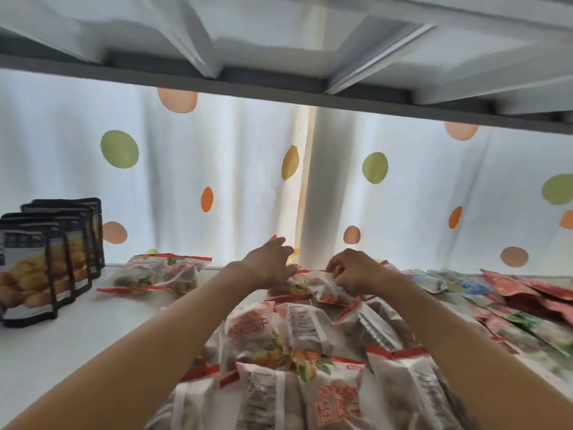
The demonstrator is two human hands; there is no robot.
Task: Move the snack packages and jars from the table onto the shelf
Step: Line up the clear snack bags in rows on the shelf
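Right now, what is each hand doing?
Left hand: fingers straight, resting on the red-edged clear snack packet.
Right hand: pinching that packet.

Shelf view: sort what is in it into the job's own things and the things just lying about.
Job's own:
- left hand and right hand, both on the rear white-and-red snack packet
- pile of like packets
- white shelf
- dark standing pouches
- red and blue packets

Lying about:
- dotted curtain

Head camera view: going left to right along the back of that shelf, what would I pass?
Upright dark pouches → flat red-edged snack packs → left hand → right hand → mixed blue and red packets.
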